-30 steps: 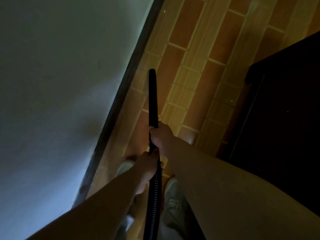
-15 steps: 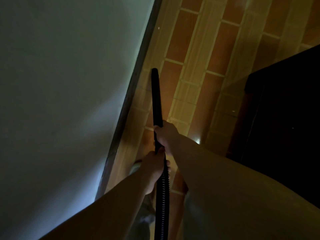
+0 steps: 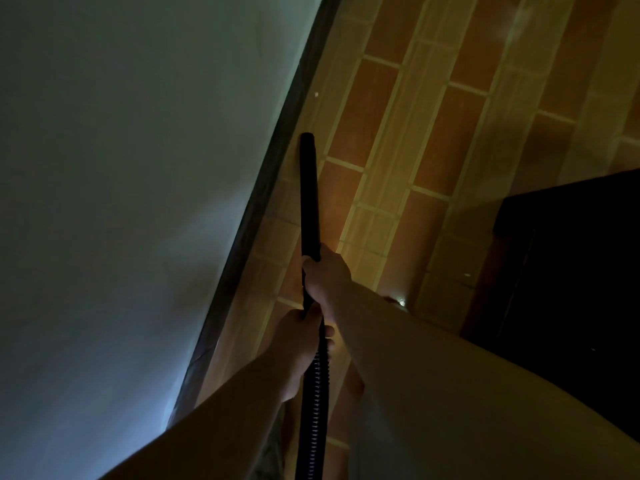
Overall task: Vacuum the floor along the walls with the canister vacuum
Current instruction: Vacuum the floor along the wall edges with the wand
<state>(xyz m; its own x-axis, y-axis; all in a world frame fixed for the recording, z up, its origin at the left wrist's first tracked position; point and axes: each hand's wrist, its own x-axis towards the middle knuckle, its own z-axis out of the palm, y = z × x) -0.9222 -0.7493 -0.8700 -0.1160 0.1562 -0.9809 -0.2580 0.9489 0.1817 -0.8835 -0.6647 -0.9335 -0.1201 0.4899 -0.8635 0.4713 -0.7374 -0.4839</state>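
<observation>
A black vacuum wand (image 3: pixel 309 195) points away from me along the dim tiled floor (image 3: pixel 426 143), its tip close to the dark baseboard (image 3: pixel 277 161) under the pale wall (image 3: pixel 138 168). My right hand (image 3: pixel 325 275) grips the wand's near end. Just behind it, my left hand (image 3: pixel 298 344) grips the top of the ribbed black hose (image 3: pixel 313 417), which runs down out of view. The canister is not in view.
A dark piece of furniture (image 3: pixel 571 271) stands at the right, leaving a strip of brown and tan tiles between it and the wall. A small pale speck (image 3: pixel 316 94) lies on the floor near the baseboard, beyond the wand's tip.
The wand's tip has closed in on the baseboard and the view has advanced along the wall. My shoes have dropped out of sight. Both hands keep their grip.
</observation>
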